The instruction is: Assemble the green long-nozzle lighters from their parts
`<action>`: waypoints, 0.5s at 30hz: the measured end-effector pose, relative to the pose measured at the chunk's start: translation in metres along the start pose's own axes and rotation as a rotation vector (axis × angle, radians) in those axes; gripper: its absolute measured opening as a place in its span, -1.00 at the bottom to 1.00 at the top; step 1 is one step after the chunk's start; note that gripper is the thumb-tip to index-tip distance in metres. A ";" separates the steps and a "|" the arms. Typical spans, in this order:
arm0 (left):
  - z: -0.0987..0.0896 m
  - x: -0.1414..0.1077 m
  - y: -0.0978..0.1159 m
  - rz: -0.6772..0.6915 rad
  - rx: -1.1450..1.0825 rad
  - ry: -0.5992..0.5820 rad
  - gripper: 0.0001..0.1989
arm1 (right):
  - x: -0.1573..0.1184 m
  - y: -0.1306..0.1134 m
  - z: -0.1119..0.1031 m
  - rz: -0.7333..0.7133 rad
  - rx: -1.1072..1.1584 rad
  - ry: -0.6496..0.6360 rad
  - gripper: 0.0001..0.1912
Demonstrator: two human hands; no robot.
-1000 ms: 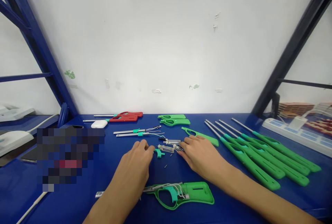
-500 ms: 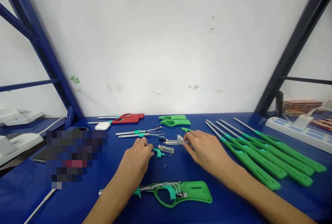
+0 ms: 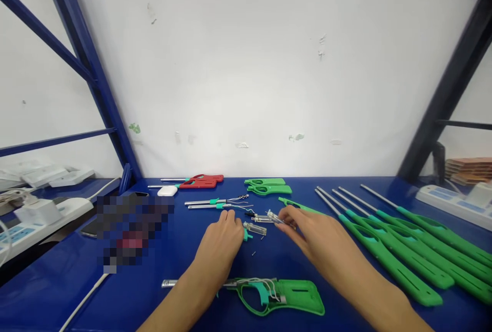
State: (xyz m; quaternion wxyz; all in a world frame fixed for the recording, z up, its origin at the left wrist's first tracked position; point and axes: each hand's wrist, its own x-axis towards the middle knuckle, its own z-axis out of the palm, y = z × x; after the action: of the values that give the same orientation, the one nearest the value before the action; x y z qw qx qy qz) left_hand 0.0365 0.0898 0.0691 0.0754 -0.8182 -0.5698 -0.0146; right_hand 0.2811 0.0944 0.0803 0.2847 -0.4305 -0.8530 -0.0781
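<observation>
Fingers of my left hand [image 3: 225,237] are curled down over a teal trigger [image 3: 247,235], partly hiding it. In my right hand [image 3: 307,224] a clear lighter fuel tank [image 3: 273,216] is pinched between thumb and fingers. Two more clear tanks lie between the hands: a near tank [image 3: 255,228] and a far tank [image 3: 263,218]. Nearer to me lies an opened green lighter shell [image 3: 303,296] with a metal tube [image 3: 169,284], white wires and a teal trigger inside. Behind my right hand sits a green shell half [image 3: 295,204].
Assembled green lighters [image 3: 395,255] lie at the right beside a power strip [image 3: 457,206]. Two metal tubes with wires [image 3: 207,206], red lighters [image 3: 200,183] and green shell halves [image 3: 269,188] lie farther back. A small screw [image 3: 253,253] sits mid-table. A white case [image 3: 167,191] is at the left.
The view has swung slightly left, shifting everything rightward in the picture. My left hand has moved a little right, over the teal trigger. My right hand still holds the clear tank.
</observation>
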 end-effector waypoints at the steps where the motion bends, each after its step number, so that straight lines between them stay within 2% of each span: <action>1: -0.001 0.001 0.001 -0.032 -0.026 -0.003 -0.62 | 0.000 -0.004 -0.003 0.009 0.030 0.010 -0.94; 3: -0.007 0.000 0.002 -0.109 -0.086 -0.005 -0.62 | 0.001 -0.011 -0.007 0.023 0.086 0.033 -0.88; 5: -0.015 -0.005 0.003 -0.167 -0.152 0.018 -0.63 | 0.003 -0.016 -0.007 0.030 0.130 0.052 -0.73; 7: -0.024 -0.013 0.002 -0.207 -0.241 0.069 -0.76 | 0.004 -0.020 -0.006 0.041 0.202 0.040 -0.65; 9: -0.032 -0.022 0.000 -0.220 -0.372 0.146 -0.91 | 0.004 -0.025 -0.003 0.048 0.278 -0.003 -0.74; 12: -0.041 -0.029 -0.004 -0.211 -0.621 0.247 -0.80 | 0.003 -0.032 -0.002 0.071 0.366 -0.080 -0.87; 15: -0.046 -0.027 -0.002 -0.209 -0.870 0.292 -0.74 | 0.002 -0.040 -0.005 0.115 0.449 -0.119 -0.91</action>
State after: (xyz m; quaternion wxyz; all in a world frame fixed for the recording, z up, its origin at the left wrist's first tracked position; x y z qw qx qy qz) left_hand 0.0275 0.0586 0.1116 -0.1972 -0.7012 -0.5736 -0.3746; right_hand 0.2515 0.0690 0.0901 0.3263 -0.4084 -0.8382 0.1553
